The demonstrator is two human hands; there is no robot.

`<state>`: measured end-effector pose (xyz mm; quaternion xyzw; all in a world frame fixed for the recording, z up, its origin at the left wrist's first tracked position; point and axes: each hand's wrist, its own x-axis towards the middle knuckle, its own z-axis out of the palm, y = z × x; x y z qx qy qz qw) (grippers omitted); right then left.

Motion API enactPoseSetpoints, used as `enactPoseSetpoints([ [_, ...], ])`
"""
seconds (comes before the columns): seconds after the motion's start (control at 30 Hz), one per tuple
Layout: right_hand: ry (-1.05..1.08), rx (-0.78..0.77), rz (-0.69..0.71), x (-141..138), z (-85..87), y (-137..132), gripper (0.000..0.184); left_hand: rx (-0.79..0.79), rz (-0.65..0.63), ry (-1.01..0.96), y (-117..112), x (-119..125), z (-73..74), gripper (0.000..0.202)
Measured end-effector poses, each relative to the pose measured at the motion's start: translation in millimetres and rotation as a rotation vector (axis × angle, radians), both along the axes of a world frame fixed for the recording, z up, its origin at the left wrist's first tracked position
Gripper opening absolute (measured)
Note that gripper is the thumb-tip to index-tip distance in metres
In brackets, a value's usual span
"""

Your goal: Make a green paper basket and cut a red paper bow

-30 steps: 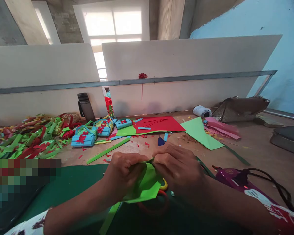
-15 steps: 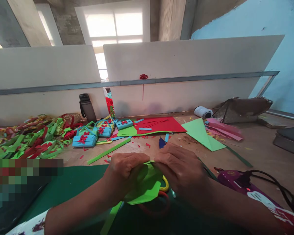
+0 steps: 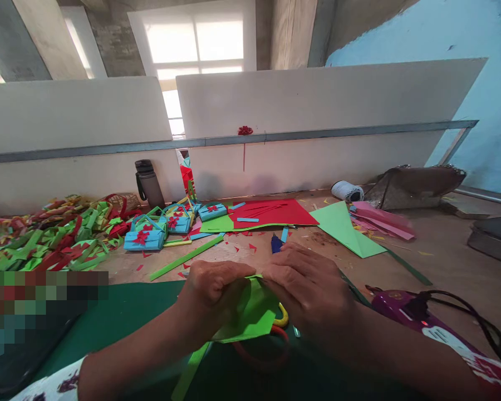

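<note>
At lower centre, the left hand (image 3: 211,292) and right hand (image 3: 315,287), about equally near, pinch the upper edge of the green paper (image 3: 256,312), which spreads below their fingertips (image 3: 241,269).

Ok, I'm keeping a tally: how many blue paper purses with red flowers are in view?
3: the front purse, the middle purse behind it to the right, and the back purse left of the red sheet. Others may be hidden.
</note>
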<state>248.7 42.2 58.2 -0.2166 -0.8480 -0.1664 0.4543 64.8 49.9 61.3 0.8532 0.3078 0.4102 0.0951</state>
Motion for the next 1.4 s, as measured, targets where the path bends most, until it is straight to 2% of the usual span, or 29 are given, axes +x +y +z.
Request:
enactPoseSetpoints([
  [0.17,-0.036,0.023,0.009,-0.8,2.2,-1.3,0.019,0.004,-0.013,-0.030,0.4,-2.3,-3.4,0.025],
  [0.43,-0.047,-0.014,0.021,1.8,1.5,-0.6,0.018,0.033,-0.061,-0.066,-0.9,1.0,2.6,0.025],
  [0.67,-0.088,0.026,-0.029,1.0,4.3,-0.4,0.015,0.070,-0.064,-0.039,1.6,1.6,1.5,0.026],
  [0.97,-0.076,-0.001,-0.047,0.3,0.3,-1.1,0.016,0.005,-0.028,0.035,-0.2,0.7,-1.7,0.028],
  [1.27,-0.118,-0.021,0.001,0.5,7.6,-7.5,0.015,-0.101,-0.023,0.028,-1.2,0.8,-8.5,0.029],
  [1.4,-0.147,-0.043,-0.021,1.6,9.5,-8.7,0.019,-0.101,-0.024,0.040,-0.2,0.7,-9.3,0.028],
])
